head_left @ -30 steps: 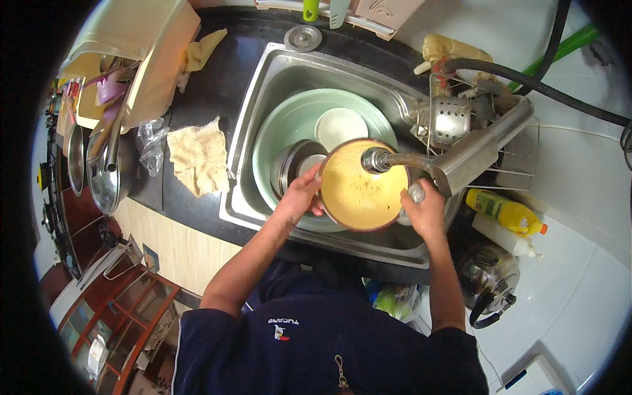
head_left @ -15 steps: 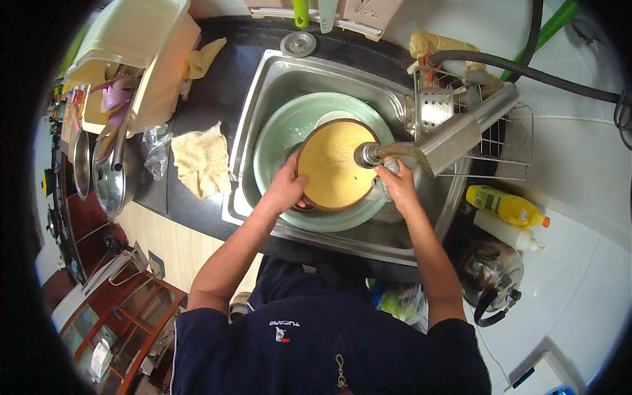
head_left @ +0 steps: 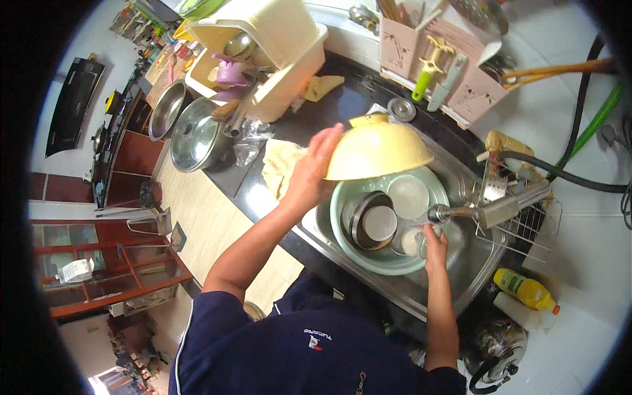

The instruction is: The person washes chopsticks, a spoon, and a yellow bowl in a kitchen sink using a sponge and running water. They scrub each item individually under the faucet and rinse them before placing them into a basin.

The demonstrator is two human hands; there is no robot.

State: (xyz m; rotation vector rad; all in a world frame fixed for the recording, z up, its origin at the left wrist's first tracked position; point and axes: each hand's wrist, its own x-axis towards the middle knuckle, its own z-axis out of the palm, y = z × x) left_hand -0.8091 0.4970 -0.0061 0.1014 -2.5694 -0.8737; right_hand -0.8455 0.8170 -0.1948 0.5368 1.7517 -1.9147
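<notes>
A yellow bowl (head_left: 378, 153) is tipped with its foot upward, over the back left of the sink. My left hand (head_left: 316, 171) grips its left side. Below it, a pale green basin (head_left: 340, 243) holds a dark-rimmed bowl (head_left: 357, 227) and several pale dishes, among them a round white one (head_left: 408, 197). My right hand (head_left: 434, 249) is closed at the basin's right side, just under the faucet head (head_left: 439, 213). Something pale and greyish shows at its fingers, too unclear to name.
The basin stands in a steel sink (head_left: 477, 266). A beige cloth (head_left: 282, 164) lies on the dark counter, with metal bowls (head_left: 195, 141) and a cream dish bin (head_left: 289, 85) farther left. At right are a wire rack (head_left: 520, 227), a yellow bottle (head_left: 526, 289) and a kettle (head_left: 503, 349).
My left hand has lifted the yellow bowl out from over the basin, up and leftward, and turned it foot-up. My right hand has come off the bowl and stays near the faucet. The view has turned left.
</notes>
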